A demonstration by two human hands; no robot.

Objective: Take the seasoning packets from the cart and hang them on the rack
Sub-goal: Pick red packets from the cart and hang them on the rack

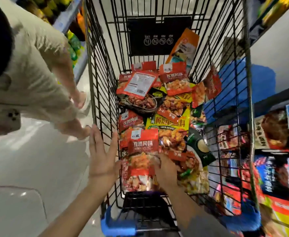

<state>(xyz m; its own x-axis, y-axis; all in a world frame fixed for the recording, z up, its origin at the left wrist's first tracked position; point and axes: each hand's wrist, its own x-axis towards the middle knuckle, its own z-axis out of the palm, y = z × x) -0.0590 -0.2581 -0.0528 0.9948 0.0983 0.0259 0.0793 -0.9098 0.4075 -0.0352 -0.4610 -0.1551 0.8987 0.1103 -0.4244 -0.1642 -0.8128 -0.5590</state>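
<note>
While I watch the head feed | right hand (pixel 166 170) pinches red seasoning packet (pixel 142 159) at its right edge, low in cart (pixel 104 69) | left hand (pixel 102 156) spread flat, just left of packet | more packets beyond the grip

bystander (pixel 32 69): pale clothes, left of view | phone (pixel 11 119): white, beside bystander | floor (pixel 29 168): glossy, pale

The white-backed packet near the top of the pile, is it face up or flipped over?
Flipped over: the packet shows its white label panel with a barcode, lying on other packets in the cart.
</note>
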